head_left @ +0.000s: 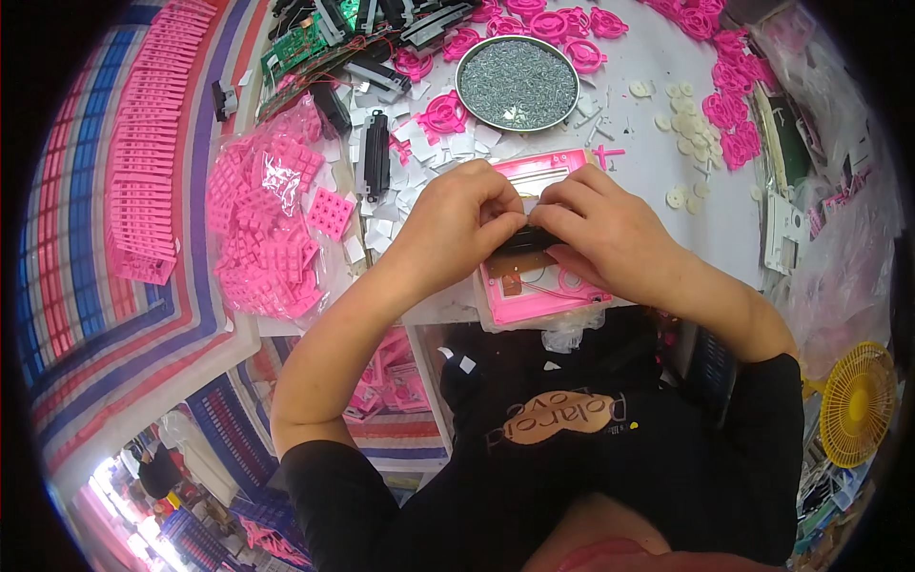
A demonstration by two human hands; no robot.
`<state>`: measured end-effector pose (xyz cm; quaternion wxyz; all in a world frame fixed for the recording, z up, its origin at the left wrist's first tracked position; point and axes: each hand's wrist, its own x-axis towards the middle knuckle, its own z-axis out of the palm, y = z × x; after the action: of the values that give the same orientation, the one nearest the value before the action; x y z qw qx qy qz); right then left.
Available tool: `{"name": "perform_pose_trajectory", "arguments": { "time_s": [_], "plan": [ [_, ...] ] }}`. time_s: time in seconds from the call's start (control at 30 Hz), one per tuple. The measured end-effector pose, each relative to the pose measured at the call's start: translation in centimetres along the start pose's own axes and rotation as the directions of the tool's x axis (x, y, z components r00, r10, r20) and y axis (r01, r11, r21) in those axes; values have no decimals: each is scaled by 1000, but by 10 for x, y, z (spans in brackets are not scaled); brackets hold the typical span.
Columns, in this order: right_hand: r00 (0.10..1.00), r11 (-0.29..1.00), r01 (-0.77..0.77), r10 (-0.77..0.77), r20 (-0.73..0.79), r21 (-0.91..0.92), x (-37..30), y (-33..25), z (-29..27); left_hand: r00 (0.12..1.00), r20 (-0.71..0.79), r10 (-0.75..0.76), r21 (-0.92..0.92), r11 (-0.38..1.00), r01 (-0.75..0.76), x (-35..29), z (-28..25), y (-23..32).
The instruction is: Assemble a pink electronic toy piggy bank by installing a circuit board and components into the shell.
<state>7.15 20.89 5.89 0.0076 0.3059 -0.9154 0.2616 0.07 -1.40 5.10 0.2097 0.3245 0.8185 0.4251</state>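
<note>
In the head view, a flat pink plastic case (534,296) with a white rim is seen at the middle of the white tabletop (648,67), open side up, with thin wires and a small brown board inside. A narrow black strip (522,238) is held across the case: it is pinched at its left end by the left hand (457,221) and at its right end by the right hand (600,234), fingers curled tight and the two hands nearly touching.

At 12 o'clock from the hands a round metal tin (518,84) is set, filled with small grey screws. Pink ring-shaped parts (562,24) are scattered around it, with more at 2 o'clock, beside small cream discs (684,124). At 9 o'clock a clear bag (272,229) of pink grid pieces lies open, with white paper scraps (381,229) between it and the hands. Further toward 9 o'clock, long pink strips (148,143) are stacked on a striped sheet (76,286). At 4 o'clock a yellow fan (858,400) is seen.
</note>
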Motion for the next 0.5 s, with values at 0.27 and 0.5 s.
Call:
{"name": "perform_pose_trajectory", "arguments": {
  "time_s": [0.27, 0.5],
  "plan": [
    [996, 976, 57, -41, 78, -208, 5, -11, -5, 966, 124, -228, -131, 961, 244, 11, -2, -4],
    [990, 925, 100, -56, 128, -367, 7, -30, -11, 941, 213, -262, -101, 952, 288, 17, -5, -5]
  ]
}}
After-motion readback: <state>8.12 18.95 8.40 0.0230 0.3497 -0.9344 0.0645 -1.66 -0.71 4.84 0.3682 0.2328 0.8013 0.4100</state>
